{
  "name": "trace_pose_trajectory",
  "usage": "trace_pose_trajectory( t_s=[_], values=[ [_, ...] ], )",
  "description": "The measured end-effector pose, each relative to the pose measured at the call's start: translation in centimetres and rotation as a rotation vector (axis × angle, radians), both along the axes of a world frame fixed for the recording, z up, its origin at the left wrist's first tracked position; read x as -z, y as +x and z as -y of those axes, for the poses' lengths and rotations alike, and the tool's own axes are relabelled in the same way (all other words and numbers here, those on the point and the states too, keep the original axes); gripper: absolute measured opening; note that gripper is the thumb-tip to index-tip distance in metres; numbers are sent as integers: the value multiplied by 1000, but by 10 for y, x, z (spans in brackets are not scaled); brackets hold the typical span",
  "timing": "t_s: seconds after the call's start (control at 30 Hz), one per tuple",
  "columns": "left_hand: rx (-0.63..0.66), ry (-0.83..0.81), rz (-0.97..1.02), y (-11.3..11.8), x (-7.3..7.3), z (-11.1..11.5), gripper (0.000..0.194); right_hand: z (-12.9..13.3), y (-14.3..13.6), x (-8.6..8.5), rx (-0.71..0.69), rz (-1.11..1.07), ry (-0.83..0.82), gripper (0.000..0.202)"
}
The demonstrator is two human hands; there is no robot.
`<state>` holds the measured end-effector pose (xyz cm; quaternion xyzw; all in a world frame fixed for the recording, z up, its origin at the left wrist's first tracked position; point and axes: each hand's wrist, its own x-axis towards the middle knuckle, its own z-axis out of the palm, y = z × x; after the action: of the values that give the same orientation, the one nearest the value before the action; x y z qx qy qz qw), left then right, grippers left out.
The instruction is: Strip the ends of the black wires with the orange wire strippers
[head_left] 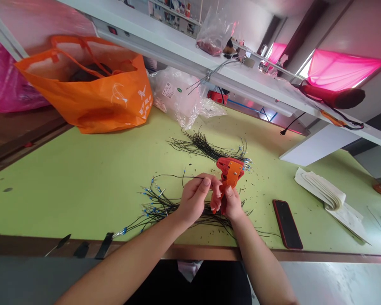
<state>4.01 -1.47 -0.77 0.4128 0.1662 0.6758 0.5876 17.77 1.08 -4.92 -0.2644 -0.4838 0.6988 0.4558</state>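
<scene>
My right hand (pixel 233 204) is closed around the handles of a red and orange wire stripper (pixel 233 173), its head pointing away from me. Just left of it, my left hand (pixel 195 195) pinches a thin black wire (pixel 169 175) between thumb and fingers. That wire trails left to a blue-tipped end. Beneath both hands lies a loose bundle of black wires (pixel 165 207) with blue and metal ends. Beyond the tool rests a second bundle of black wires (pixel 206 145), its blue ends partly behind the stripper head.
A phone (pixel 287 224) and folded papers (pixel 324 192) lie to the right. At the back left stands an orange bag (pixel 114 99), beside a clear plastic bag (pixel 180 95). A white shelf (pixel 178 46) crosses above the green table (pixel 82 178). Small dark scraps are scattered around.
</scene>
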Motion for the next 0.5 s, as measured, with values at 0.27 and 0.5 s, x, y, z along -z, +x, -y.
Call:
trace_pose_trajectory(
  t_s=[0.27,0.5],
  values=[
    [-95,39,-14,-1,-1,-2,39,-2,1,-9,121,-94,38,48],
    [-152,-30,-92,5,3,-4,44,-3,-2,-22,193,-208,-23,27]
  ],
)
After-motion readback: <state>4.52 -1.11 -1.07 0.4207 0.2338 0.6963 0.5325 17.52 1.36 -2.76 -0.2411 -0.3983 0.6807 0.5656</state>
